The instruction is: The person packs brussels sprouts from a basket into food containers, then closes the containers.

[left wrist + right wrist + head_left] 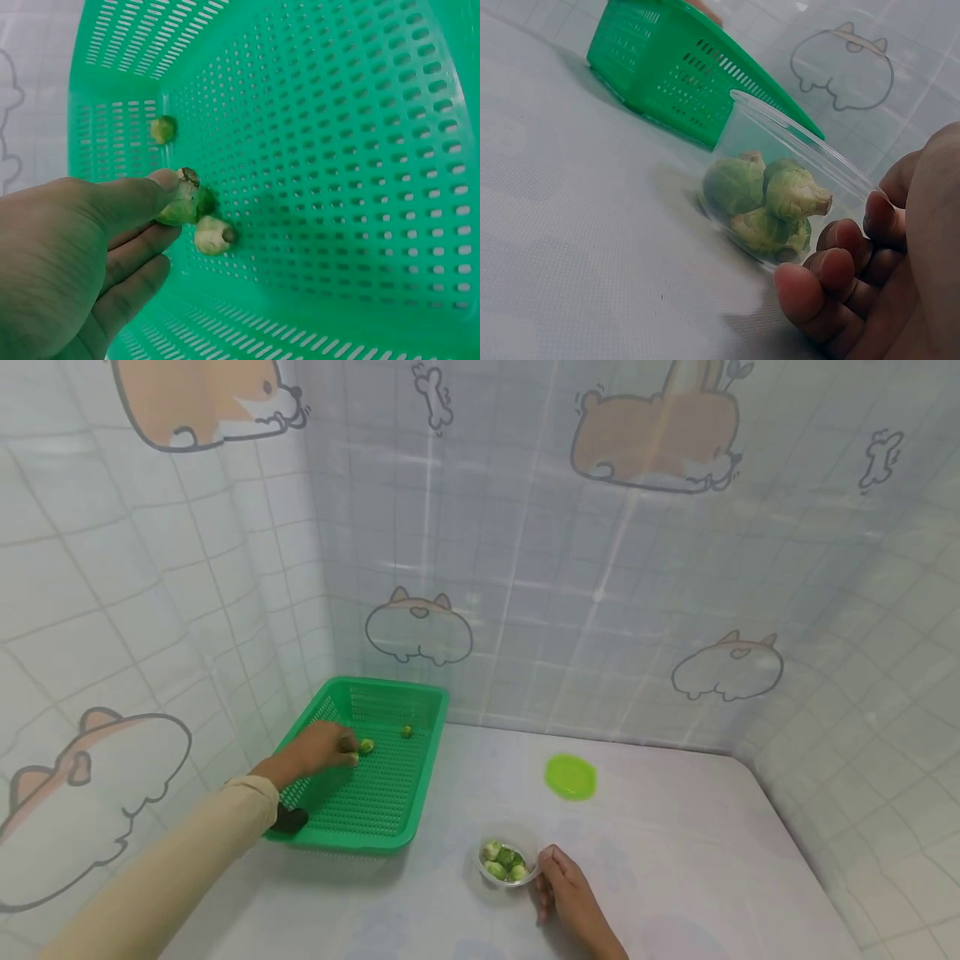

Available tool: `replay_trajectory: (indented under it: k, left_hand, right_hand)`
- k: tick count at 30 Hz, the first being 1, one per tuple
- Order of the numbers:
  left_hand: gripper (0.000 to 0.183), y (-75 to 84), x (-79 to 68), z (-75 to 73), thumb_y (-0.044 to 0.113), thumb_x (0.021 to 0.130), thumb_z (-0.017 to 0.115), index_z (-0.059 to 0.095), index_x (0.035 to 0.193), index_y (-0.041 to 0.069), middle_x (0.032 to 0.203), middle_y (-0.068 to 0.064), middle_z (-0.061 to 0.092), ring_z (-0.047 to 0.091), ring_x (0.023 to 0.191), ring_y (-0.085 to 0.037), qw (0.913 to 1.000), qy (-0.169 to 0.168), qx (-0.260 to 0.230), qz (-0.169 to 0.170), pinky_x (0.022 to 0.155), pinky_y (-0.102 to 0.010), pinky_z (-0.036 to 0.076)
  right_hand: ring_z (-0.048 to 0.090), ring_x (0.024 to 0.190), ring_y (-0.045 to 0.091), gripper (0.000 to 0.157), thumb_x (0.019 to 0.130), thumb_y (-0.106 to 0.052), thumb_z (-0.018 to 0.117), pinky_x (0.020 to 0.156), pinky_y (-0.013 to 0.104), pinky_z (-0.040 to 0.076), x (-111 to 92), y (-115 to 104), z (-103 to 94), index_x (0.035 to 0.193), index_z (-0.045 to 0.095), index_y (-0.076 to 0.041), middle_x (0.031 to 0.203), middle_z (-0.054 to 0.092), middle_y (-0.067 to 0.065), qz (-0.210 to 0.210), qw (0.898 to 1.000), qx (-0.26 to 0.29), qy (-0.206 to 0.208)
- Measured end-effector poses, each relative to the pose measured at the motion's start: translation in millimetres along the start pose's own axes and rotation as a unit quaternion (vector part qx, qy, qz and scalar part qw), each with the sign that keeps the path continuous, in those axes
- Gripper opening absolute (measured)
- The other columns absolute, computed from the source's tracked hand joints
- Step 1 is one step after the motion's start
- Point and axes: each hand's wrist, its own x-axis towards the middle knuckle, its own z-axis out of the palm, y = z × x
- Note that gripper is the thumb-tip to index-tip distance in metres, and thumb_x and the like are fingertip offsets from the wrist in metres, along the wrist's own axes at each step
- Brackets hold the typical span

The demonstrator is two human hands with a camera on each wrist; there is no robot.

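Inside the green basket (416, 802), my left hand (318, 747) pinches a Brussels sprout (180, 204) between thumb and fingers. Close by that hand lies another sprout (214, 236) on the basket floor, and a smaller sprout (163, 130) sits farther off against the basket's side. My right hand (568, 893) holds the rim of a clear plastic tub (724, 139) with curled fingers; the fingertips rest against its side. Several sprouts (736, 185) lie in the tub, which stands on the table.
A bright green lid (572, 777) lies flat on the table (675, 827) behind the tub. Sheeting (525, 610) with cartoon dogs hangs on the back and both sides. A dark object (290, 818) shows under my left wrist at the basket's near left corner.
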Motion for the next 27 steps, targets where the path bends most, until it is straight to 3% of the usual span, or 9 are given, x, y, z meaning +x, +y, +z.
replay_trajectory:
  k: [9, 27]
  left_hand:
    - [0.026, 18.0, 1.0, 3.5, 0.022, 0.089, 0.078, 0.075, 0.107, 0.004, 0.104, -0.011, 0.076, 0.071, 0.095, -0.029, 0.9997, 0.018, -0.007, 0.014, 0.081, -0.048, 0.059]
    - [0.017, 70.0, 10.0, 9.9, 0.024, 0.090, 0.078, 0.075, 0.106, 0.019, 0.104, 0.003, 0.075, 0.071, 0.102, -0.019, 0.9972, 0.014, -0.074, 0.008, 0.087, -0.041, 0.059]
  right_hand:
    - [0.053, 0.058, 0.017, 0.039, 0.110, -0.037, 0.041, 0.051, 0.035, 0.056, -1.2, 0.2, 0.9, 0.097, 0.050, -0.001, 0.076, 0.052, 0.004, 0.005, 1.000, 0.002, 0.002]
    - [0.052, 0.059, 0.016, 0.041, 0.109, -0.039, 0.041, 0.051, 0.034, 0.056, -0.5, 0.6, 0.5, 0.096, 0.050, -0.002, 0.078, 0.052, 0.004, -0.002, 1.000, 0.005, -0.001]
